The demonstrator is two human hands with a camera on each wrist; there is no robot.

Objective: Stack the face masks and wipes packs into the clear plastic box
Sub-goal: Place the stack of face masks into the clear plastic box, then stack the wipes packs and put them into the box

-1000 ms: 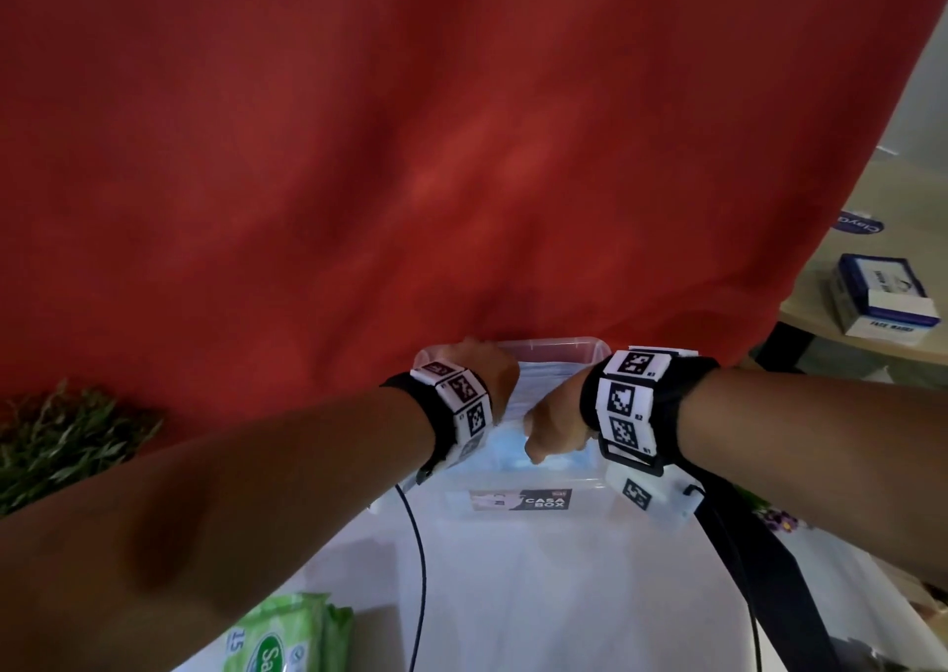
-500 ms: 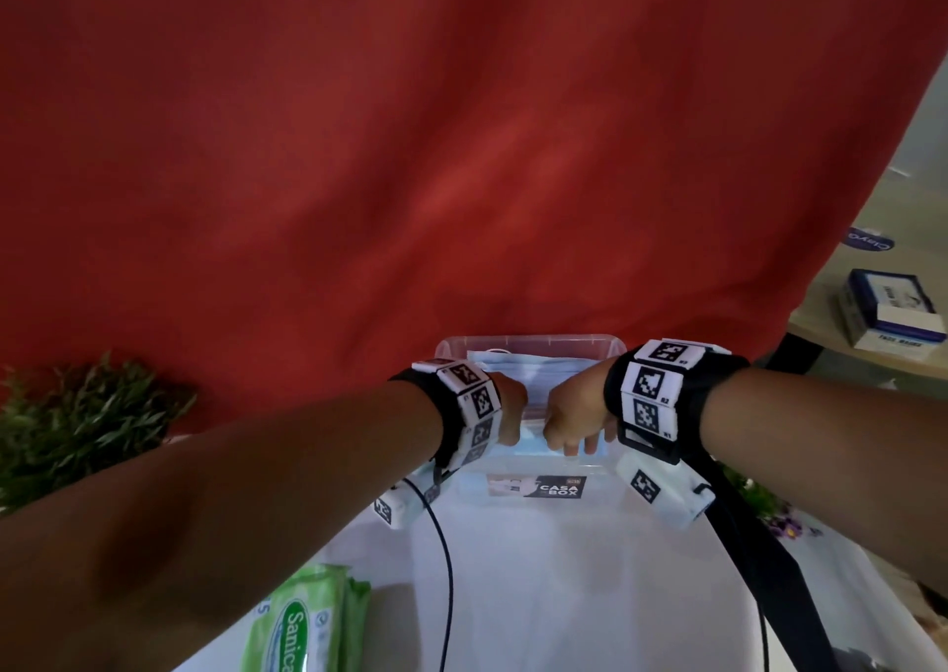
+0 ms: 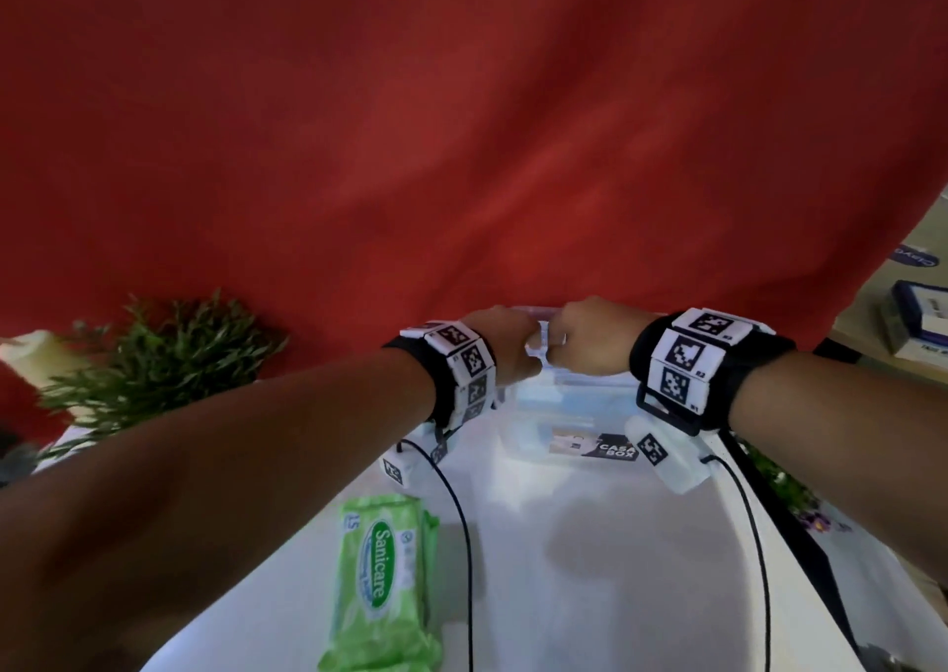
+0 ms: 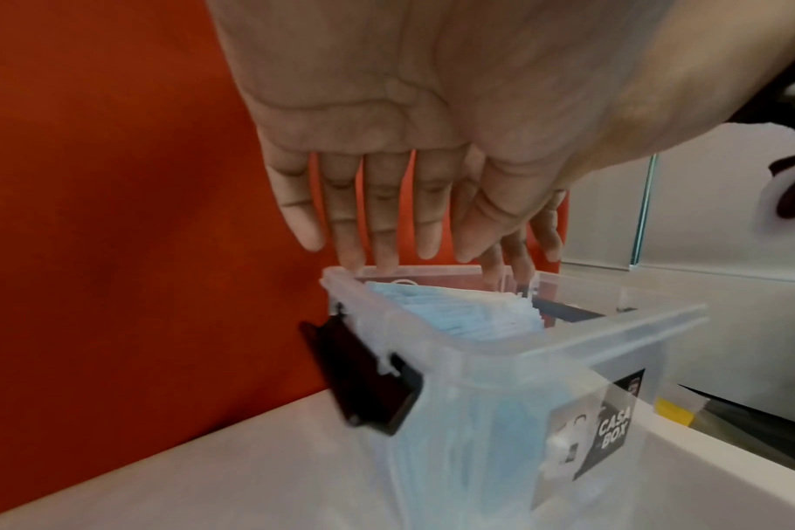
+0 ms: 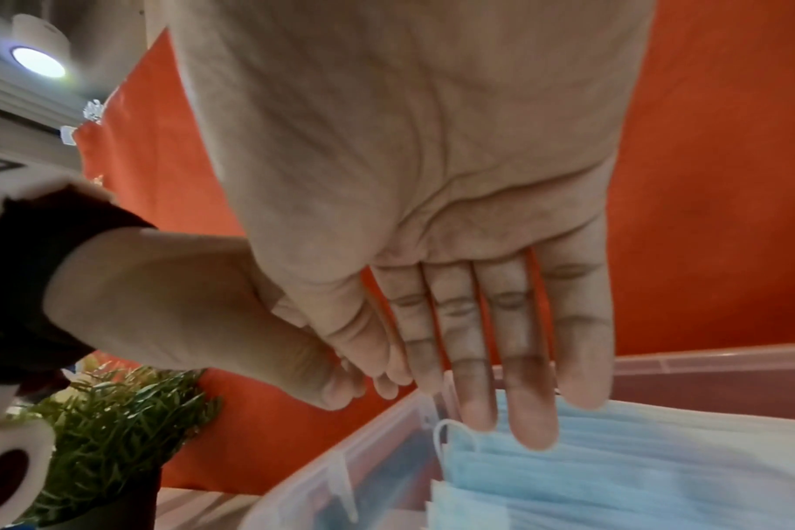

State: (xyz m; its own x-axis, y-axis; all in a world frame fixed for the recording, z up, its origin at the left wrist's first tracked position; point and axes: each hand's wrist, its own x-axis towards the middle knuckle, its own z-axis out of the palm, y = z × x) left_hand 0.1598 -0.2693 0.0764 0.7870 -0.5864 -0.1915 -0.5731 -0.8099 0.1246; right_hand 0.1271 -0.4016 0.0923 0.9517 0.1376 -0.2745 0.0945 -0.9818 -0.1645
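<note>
Both spread hands [image 4: 386, 107] [image 5: 432, 179] hover over box [image 4: 500, 358]; wipes pack [image 3: 382, 584], plant [image 3: 154, 358] nearby.

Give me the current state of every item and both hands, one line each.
clear plastic box: open, no lid on, upright on the table.
face masks: stacked inside the box, edges near the rim.
black latch: hanging down, undone.
wipes pack: on the table, outside the box.
left hand: fingers straight, above the box, holding nothing.
right hand: fingers straight, tips at the masks.
</note>
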